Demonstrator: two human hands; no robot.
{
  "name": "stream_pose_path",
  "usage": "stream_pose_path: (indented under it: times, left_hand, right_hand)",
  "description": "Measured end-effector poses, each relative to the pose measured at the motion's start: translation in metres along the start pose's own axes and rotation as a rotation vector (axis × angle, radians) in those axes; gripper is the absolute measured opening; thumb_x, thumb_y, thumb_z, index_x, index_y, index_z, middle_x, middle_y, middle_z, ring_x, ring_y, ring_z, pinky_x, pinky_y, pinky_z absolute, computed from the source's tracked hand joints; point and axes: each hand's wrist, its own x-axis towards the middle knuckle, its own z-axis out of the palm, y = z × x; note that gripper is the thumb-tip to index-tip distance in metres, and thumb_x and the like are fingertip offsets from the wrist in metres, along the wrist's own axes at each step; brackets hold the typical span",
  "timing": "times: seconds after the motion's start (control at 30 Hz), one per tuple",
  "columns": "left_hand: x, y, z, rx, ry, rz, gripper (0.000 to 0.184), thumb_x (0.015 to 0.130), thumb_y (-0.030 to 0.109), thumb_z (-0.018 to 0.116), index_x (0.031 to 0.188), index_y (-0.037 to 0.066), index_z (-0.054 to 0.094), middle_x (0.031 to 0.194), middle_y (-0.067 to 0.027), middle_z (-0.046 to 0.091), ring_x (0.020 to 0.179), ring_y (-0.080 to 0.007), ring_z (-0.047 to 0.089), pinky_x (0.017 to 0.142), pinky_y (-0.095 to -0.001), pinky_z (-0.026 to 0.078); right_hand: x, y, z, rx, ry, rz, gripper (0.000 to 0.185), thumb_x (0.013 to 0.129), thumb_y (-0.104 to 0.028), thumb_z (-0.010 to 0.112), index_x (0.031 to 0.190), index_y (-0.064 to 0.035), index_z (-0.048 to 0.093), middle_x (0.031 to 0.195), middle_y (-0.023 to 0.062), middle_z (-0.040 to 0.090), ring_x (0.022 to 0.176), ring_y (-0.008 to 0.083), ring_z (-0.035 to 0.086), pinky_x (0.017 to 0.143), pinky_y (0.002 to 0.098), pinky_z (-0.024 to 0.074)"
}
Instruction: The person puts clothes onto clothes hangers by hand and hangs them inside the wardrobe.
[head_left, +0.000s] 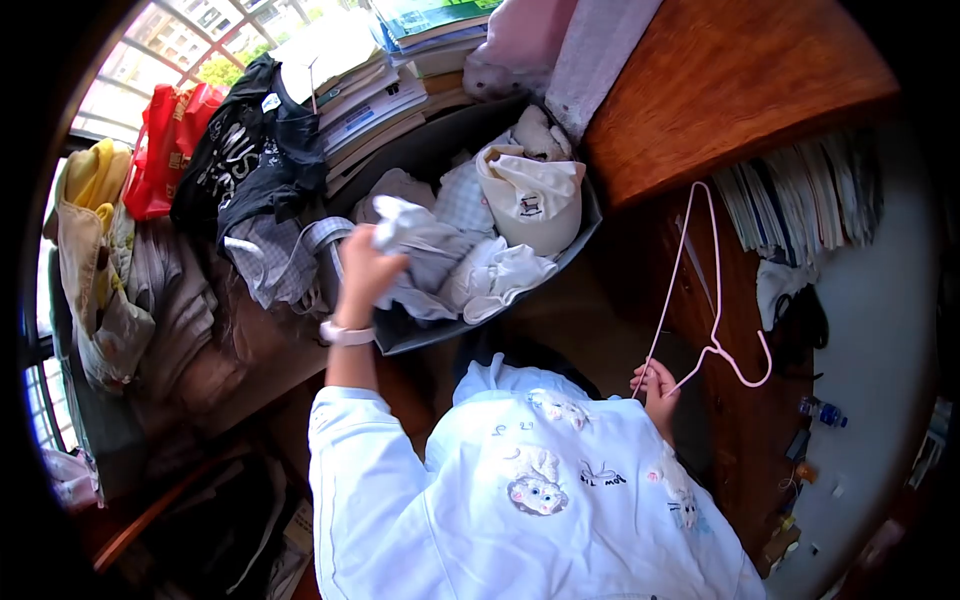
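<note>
My left hand [368, 268], with a pale band on the wrist, is over the near left side of a dark fabric bin [470, 330]. Its fingers are closed on a grey and white piece of clothing [405, 225], smeared by motion, whose lower part lies among the other clothes in the bin. Next to it in the bin are a white garment [500, 278] and a cream cap [535, 205] with a small dark print. Off to the right, my right hand [655, 388] grips a pale pink clothes hanger [715, 290] by one end, and nothing hangs on it.
Left of the bin lie a black printed shirt [250, 150], a red plastic bag [165, 150] and piled clothes by a barred window. Books and papers [370, 110] are stacked behind. A wooden surface [730, 90] juts out at the upper right, above a row of books [800, 195].
</note>
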Motion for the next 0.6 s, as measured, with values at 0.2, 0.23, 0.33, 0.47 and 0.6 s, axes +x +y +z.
stream_pose_path:
  times: [0.2,0.23,0.33,0.47,0.6]
  left_hand:
    - [0.018,0.061,-0.118,-0.485,0.117,-0.035,0.029,0.063,0.003,0.057,0.092,-0.002,0.060,0.074,0.0022,0.057,0.061,-0.0038,0.048,0.057,-0.0172,0.038]
    - [0.020,0.072,-0.126,-0.465,0.164,0.010,0.032,0.063,0.001,0.056,0.094,-0.004,0.060,0.076,0.0010,0.058,0.063,-0.0048,0.050,0.058,-0.0177,0.040]
    - [0.023,0.102,-0.136,-0.417,0.141,0.080,0.036,0.063,-0.003,0.053,0.098,-0.006,0.059,0.083,-0.0032,0.061,0.069,-0.0081,0.055,0.065,-0.0192,0.043]
    - [0.040,0.086,-0.122,-0.449,-0.054,0.009,0.036,0.063,0.000,0.055,0.099,-0.006,0.057,0.085,-0.0051,0.061,0.070,-0.0097,0.056,0.065,-0.0208,0.045]
    - [0.054,0.068,-0.103,-0.750,-0.222,-0.262,0.045,0.062,-0.001,0.052,0.106,-0.004,0.051,0.088,-0.0060,0.059,0.072,-0.0129,0.056,0.065,-0.0220,0.045]
  right_hand:
    - [0.011,-0.007,0.005,0.051,-0.001,-0.026,0.023,0.090,-0.006,0.043,0.108,0.0035,0.053,0.083,0.0092,0.060,0.067,0.0118,0.057,0.063,0.0242,0.0487]
    - [0.012,-0.007,0.006,0.048,-0.012,-0.042,0.023,0.090,-0.007,0.043,0.108,0.0034,0.053,0.083,0.0090,0.060,0.068,0.0119,0.057,0.063,0.0242,0.0487]
    - [0.015,-0.006,0.007,0.050,-0.027,-0.065,0.024,0.090,-0.007,0.043,0.109,0.0031,0.053,0.084,0.0087,0.059,0.069,0.0119,0.057,0.064,0.0241,0.0487]
    - [0.016,0.001,0.005,0.093,-0.016,-0.070,0.023,0.091,-0.008,0.043,0.108,0.0033,0.054,0.084,0.0086,0.060,0.069,0.0116,0.057,0.064,0.0239,0.0487]
    - [0.011,0.006,-0.002,0.097,0.041,-0.102,0.023,0.091,-0.008,0.043,0.107,0.0038,0.054,0.084,0.0088,0.060,0.069,0.0115,0.056,0.064,0.0238,0.0488]
